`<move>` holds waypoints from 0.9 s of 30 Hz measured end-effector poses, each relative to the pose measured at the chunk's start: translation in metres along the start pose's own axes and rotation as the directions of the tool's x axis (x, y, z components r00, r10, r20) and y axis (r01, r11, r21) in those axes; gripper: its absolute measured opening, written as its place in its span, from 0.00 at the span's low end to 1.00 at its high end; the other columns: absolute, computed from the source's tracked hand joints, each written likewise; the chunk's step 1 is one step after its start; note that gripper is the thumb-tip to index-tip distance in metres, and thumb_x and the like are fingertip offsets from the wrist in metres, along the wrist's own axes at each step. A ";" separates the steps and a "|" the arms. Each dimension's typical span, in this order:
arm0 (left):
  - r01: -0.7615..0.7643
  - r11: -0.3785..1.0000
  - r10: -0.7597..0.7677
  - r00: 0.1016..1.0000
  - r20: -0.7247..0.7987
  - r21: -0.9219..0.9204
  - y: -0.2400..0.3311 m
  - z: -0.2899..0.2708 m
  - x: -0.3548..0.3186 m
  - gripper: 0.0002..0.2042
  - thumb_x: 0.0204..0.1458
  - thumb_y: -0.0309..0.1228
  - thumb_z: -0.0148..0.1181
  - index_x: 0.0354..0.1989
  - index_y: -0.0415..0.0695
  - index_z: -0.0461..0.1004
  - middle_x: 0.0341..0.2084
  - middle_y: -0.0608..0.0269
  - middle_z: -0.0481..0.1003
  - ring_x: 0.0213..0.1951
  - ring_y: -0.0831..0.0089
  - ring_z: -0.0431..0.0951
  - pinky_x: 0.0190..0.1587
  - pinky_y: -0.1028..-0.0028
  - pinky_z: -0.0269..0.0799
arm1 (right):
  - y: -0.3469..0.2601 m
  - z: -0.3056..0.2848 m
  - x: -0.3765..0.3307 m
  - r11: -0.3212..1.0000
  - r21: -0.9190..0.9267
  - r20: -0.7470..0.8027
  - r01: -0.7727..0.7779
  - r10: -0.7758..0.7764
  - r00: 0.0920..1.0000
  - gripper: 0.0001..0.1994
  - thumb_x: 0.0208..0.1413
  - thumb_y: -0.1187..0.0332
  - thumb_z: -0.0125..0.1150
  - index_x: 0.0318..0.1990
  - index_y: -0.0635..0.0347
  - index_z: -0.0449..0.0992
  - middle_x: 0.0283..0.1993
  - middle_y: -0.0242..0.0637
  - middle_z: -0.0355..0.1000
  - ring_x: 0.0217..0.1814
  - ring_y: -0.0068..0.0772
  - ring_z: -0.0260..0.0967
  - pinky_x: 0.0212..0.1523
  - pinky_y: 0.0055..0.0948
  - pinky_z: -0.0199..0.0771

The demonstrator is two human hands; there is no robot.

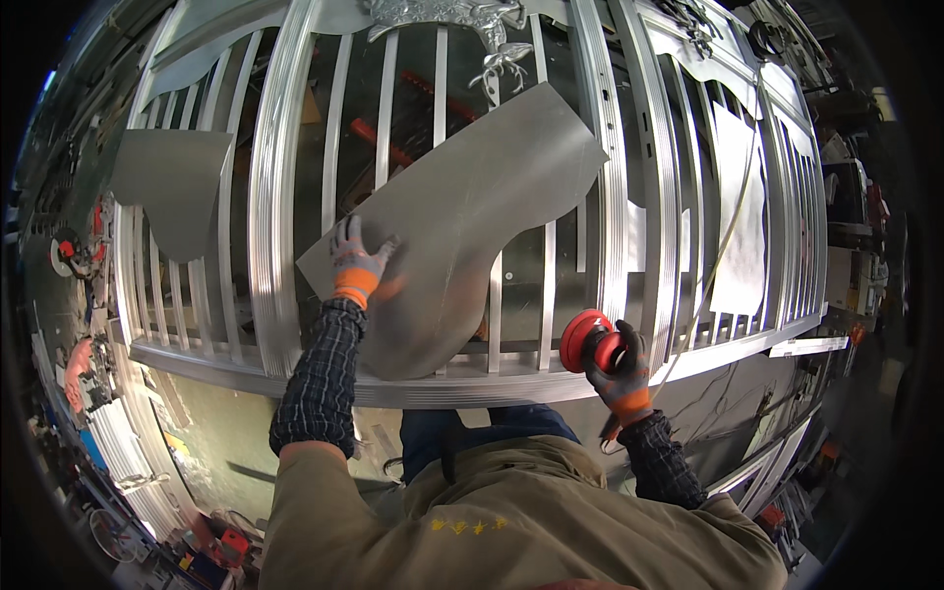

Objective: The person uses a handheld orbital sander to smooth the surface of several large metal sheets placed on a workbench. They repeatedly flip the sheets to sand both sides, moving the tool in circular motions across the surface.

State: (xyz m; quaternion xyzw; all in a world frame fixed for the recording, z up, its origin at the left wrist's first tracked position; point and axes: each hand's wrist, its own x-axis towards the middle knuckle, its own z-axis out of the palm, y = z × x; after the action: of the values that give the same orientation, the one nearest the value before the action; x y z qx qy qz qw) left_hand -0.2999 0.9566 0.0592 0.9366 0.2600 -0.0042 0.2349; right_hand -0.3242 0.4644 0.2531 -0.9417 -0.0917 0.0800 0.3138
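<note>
The biggest thing before me is the aluminium gate frame [275, 197], laid flat with its ribbed rails and slim vertical bars running away from me, its near rail crossing just in front of my body. At its far edge sits a cast silver ornament [462, 15]. On top of the bars, near the middle, lies the curved sheet-metal panel [482, 197] — dull grey, with one straight corner pointing up to the right and a scalloped edge sweeping down toward the near rail. A second panel of the same cut [172, 182] lies well apart on the left end of the frame, and paler flat panels [737, 206] sit between the bars on the right.

My left hand [359, 265], in a grey glove with an orange cuff, rests flat on the lower left corner of the middle panel, fingers spread and pressing on its surface — not clenched around anything. My checked sleeve runs back from it over the near rail.

My right hand [619, 369], gloved the same way, is clamped around a small red sander [587, 339], its round red pad turned to the left and held just beside the near rail, off the panel's right edge and not touching the sheet. A pale cable [733, 216] trails from that side across the right part of the frame.

Down at the lower left, on the floor, are scattered tools and a small red box [233, 543].
</note>
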 end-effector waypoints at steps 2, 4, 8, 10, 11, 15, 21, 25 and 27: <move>0.111 0.985 -0.129 0.982 0.139 0.136 -0.032 -0.008 0.046 0.43 0.54 0.61 0.64 0.71 0.43 0.63 0.66 0.43 0.67 0.70 0.45 0.61 0.72 0.53 0.59 | -0.005 0.005 0.003 0.999 -0.018 0.039 0.029 -0.029 0.999 0.38 0.44 0.62 0.79 0.64 0.62 0.67 0.51 0.51 0.71 0.52 0.53 0.72 0.51 0.45 0.76; 0.101 0.913 -0.240 0.917 0.319 0.396 -0.041 -0.006 0.070 0.44 0.57 0.69 0.52 0.71 0.46 0.65 0.67 0.49 0.70 0.70 0.47 0.63 0.71 0.54 0.61 | -0.007 0.009 0.002 0.999 -0.040 0.056 0.032 -0.029 0.998 0.38 0.43 0.62 0.79 0.63 0.62 0.68 0.51 0.51 0.72 0.51 0.54 0.72 0.50 0.46 0.76; 0.154 0.929 -0.264 0.913 0.311 0.337 -0.057 -0.014 0.093 0.40 0.58 0.67 0.53 0.66 0.44 0.71 0.64 0.50 0.73 0.66 0.49 0.68 0.69 0.59 0.64 | -0.012 0.014 0.003 0.997 -0.061 0.085 0.046 -0.041 0.996 0.38 0.43 0.61 0.79 0.62 0.62 0.68 0.50 0.51 0.72 0.50 0.54 0.72 0.48 0.46 0.77; 0.172 0.962 -0.223 0.942 0.250 0.210 -0.078 -0.005 0.095 0.37 0.59 0.64 0.54 0.62 0.42 0.74 0.60 0.49 0.76 0.62 0.49 0.73 0.66 0.60 0.67 | -0.010 0.018 -0.001 0.999 -0.048 0.103 0.020 -0.015 0.995 0.38 0.42 0.61 0.79 0.62 0.63 0.68 0.49 0.51 0.73 0.49 0.54 0.72 0.48 0.46 0.76; 0.174 0.976 -0.200 0.950 0.238 0.128 -0.065 -0.009 0.096 0.35 0.60 0.63 0.55 0.59 0.41 0.76 0.57 0.48 0.78 0.60 0.48 0.75 0.63 0.60 0.70 | -0.008 0.018 -0.003 0.999 -0.039 0.107 -0.015 0.019 0.994 0.38 0.42 0.61 0.79 0.62 0.63 0.68 0.49 0.51 0.73 0.49 0.54 0.72 0.48 0.46 0.76; -0.040 0.996 0.047 0.995 0.085 -0.079 -0.102 -0.022 0.081 0.24 0.62 0.50 0.60 0.50 0.38 0.80 0.46 0.46 0.83 0.49 0.45 0.81 0.52 0.59 0.76 | -0.008 0.029 0.006 0.999 -0.043 0.125 -0.009 0.014 0.992 0.39 0.41 0.60 0.79 0.62 0.63 0.68 0.48 0.51 0.73 0.49 0.54 0.72 0.48 0.46 0.76; -0.312 0.812 0.310 0.947 0.089 0.493 -0.211 -0.060 0.064 0.18 0.65 0.41 0.57 0.53 0.40 0.79 0.45 0.46 0.82 0.46 0.47 0.82 0.51 0.60 0.77 | -0.018 0.026 0.023 0.998 -0.032 0.133 -0.046 0.050 0.990 0.40 0.41 0.59 0.79 0.63 0.64 0.68 0.50 0.52 0.73 0.52 0.56 0.72 0.50 0.47 0.76; -0.166 0.804 0.137 0.986 0.093 0.571 -0.289 -0.117 0.026 0.17 0.64 0.33 0.54 0.58 0.43 0.77 0.45 0.41 0.80 0.41 0.44 0.82 0.47 0.58 0.78 | -0.010 0.036 0.033 0.999 0.010 0.139 -0.031 0.029 0.990 0.40 0.41 0.59 0.79 0.63 0.64 0.68 0.51 0.54 0.73 0.53 0.57 0.72 0.51 0.48 0.76; -0.086 0.752 -0.035 0.985 0.169 0.654 -0.260 -0.122 0.004 0.18 0.63 0.29 0.54 0.61 0.43 0.77 0.42 0.39 0.79 0.38 0.43 0.81 0.44 0.57 0.79 | -0.005 0.034 0.033 0.999 -0.022 0.132 -0.038 0.041 0.990 0.41 0.41 0.59 0.79 0.63 0.64 0.67 0.51 0.54 0.73 0.52 0.58 0.72 0.50 0.49 0.77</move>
State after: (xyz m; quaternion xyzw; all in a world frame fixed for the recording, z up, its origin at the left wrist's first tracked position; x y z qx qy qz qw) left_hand -0.4374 1.2092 0.0531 0.9588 0.2078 -0.1723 -0.0885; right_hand -0.2995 0.4949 0.2260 -0.9389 -0.0943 0.1477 0.2964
